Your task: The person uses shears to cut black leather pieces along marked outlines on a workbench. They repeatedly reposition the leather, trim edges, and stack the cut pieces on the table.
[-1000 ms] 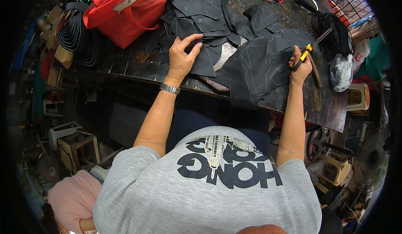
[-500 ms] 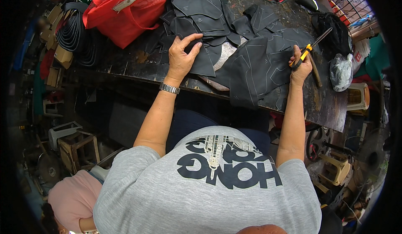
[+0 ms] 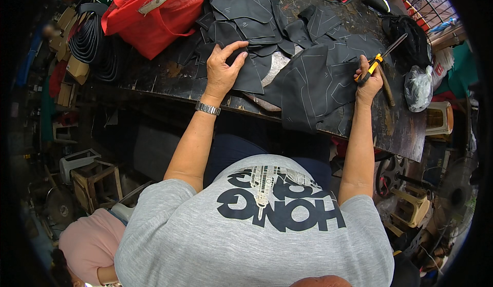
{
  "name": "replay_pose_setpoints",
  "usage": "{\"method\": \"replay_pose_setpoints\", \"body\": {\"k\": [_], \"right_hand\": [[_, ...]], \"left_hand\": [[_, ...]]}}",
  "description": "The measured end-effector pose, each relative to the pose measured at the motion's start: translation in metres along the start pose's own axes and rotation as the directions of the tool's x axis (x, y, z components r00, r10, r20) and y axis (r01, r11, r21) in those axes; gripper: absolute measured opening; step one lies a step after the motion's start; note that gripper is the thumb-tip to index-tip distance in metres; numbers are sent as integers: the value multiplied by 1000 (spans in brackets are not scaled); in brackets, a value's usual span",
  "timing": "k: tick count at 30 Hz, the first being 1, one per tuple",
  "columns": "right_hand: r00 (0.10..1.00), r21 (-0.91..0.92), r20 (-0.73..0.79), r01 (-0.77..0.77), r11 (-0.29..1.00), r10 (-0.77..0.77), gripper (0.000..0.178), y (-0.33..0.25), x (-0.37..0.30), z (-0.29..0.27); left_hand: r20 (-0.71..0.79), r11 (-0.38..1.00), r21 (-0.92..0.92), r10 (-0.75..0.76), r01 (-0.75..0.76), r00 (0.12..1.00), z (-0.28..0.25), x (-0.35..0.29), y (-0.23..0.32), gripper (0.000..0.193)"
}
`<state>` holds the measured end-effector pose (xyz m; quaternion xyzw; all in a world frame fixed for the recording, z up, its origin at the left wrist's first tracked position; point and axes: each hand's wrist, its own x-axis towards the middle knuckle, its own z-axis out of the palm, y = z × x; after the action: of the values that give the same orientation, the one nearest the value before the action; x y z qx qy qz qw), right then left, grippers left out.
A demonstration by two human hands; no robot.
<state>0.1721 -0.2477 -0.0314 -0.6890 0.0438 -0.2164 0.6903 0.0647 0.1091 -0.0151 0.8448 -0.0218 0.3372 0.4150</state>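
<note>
My left hand (image 3: 222, 73), with a metal watch on its wrist, hovers at or rests on the black cut pieces (image 3: 249, 73) near the table edge. Its thumb and forefinger are apart, and nothing shows between them. In my right hand (image 3: 371, 87) is a pair of scissors (image 3: 378, 61) with yellow and black handles, blades pointing away to the upper right. Between my hands a black sheet (image 3: 303, 94) with pale drawn outlines hangs slightly over the front edge. Farther back lies a pile of black cut shapes (image 3: 244, 7).
A red bag (image 3: 154, 22) stands at the back left beside a black roll (image 3: 92, 43). To the right are a wooden stick (image 3: 386, 86), a clear plastic bag (image 3: 418, 89) and a black bag (image 3: 408, 35). Another person in pink (image 3: 92, 243) is behind at lower left.
</note>
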Motion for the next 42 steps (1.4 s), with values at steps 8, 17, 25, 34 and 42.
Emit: {"method": "replay_pose_setpoints", "body": {"k": [8, 17, 25, 34, 42], "right_hand": [[1000, 5, -4, 1, 1000, -1, 27, 0, 0, 0], [1000, 11, 2, 7, 1000, -7, 26, 0, 0, 0], [1000, 20, -5, -4, 1000, 4, 27, 2, 1, 0], [1000, 27, 1, 7, 1000, -7, 28, 1, 1, 0], [1000, 28, 2, 14, 1000, -14, 29, 0, 0, 2]], "left_hand": [[-3, 1000, -11, 25, -25, 1000, 0, 0, -1, 24], [-1, 999, -10, 35, -35, 999, 0, 0, -3, 24], [15, 999, 1, 50, -50, 999, 0, 0, -3, 24], [1, 997, 1, 71, -71, 997, 1, -1, -4, 25], [45, 1000, 16, -2, 1, 999, -3, -3, -2, 23]]}}
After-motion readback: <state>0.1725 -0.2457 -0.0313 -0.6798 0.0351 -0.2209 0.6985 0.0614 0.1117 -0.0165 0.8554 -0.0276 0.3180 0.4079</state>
